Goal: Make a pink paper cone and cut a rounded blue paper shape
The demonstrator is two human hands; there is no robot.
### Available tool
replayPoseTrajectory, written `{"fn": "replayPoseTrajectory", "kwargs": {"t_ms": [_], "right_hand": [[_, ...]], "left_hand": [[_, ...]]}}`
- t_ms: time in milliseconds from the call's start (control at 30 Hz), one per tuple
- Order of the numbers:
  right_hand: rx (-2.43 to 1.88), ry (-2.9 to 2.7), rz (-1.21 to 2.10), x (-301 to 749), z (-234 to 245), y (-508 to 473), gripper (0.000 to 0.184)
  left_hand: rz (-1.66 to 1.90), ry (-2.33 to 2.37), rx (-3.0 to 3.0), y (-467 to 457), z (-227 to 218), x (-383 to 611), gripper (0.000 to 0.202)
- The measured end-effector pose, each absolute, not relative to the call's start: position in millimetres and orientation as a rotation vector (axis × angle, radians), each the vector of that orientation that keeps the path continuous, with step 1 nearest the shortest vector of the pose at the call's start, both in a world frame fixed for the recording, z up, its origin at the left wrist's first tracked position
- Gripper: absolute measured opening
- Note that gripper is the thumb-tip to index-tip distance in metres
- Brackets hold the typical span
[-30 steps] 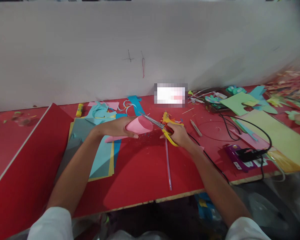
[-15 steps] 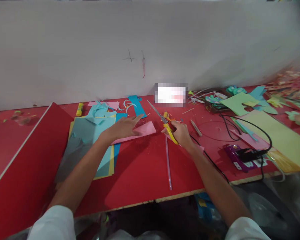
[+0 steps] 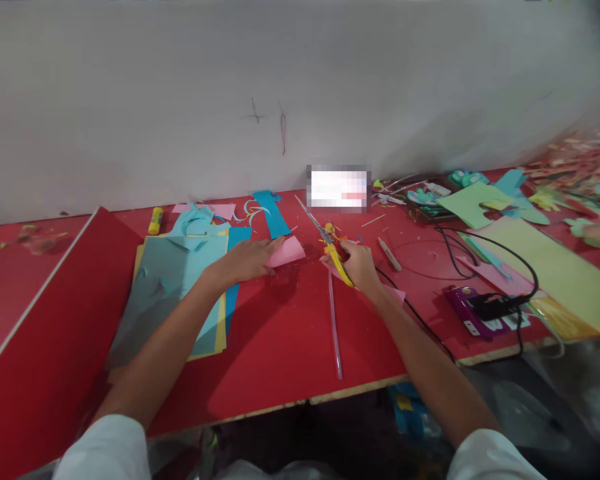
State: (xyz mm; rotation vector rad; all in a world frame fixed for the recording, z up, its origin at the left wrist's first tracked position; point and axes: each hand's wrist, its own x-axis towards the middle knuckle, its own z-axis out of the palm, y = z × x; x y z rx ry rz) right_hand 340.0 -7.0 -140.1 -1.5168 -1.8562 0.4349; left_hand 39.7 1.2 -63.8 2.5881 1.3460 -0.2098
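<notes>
The left arm (image 3: 173, 340) enters between seven and eight o'clock, bare below its white sleeve (image 3: 105, 447), the forearm slanting toward one. The left hand (image 3: 247, 261) lies palm down, fingers extended toward two o'clock. From between four and five comes the right arm (image 3: 423, 343), bare too, angled toward ten-thirty. The right hand (image 3: 359, 265) is curled in a grip, knuckles toward eleven. Both elbows are slightly bent, and the hands stand apart.
</notes>
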Motion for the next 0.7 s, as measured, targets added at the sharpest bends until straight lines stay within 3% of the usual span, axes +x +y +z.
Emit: {"fn": "replayPoseTrajectory", "kwargs": {"t_ms": [400, 700], "right_hand": [[-1.552, -1.608, 0.438, 344, -134, -3, 0.059], [-1.561, -1.553, 0.491, 344, -130, -4, 0.054]], "left_hand": [[0.101, 1.426, 2.692, 8, -45, 32, 0.087], [0.101, 1.558, 2.661, 6, -52, 43, 0.089]]}}
